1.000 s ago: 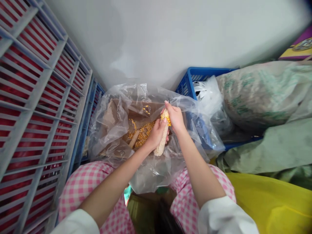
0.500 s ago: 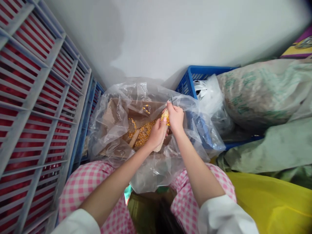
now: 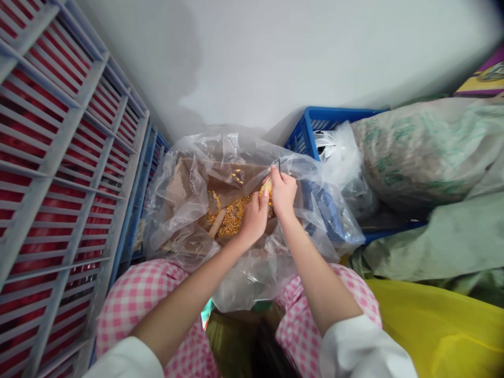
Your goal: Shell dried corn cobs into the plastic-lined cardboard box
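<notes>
1. Between both hands, a yellow-kernelled corn cob (image 3: 266,190) shows only in part.
2. Left hand (image 3: 254,219) and right hand (image 3: 283,193) together, both clamped on the cob.
3. Below the hands, loose golden corn kernels (image 3: 232,218) and a bare pale corn cob (image 3: 217,223) lie inside a clear plastic bag (image 3: 246,278).

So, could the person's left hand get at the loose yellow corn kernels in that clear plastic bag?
Probably yes. The left hand is right beside the loose yellow corn kernels, and nothing lies between them, though it is holding a yellow corn cob.

The hands (image 3: 255,220) (image 3: 283,194) hide most of the corncob (image 3: 266,189).
</notes>
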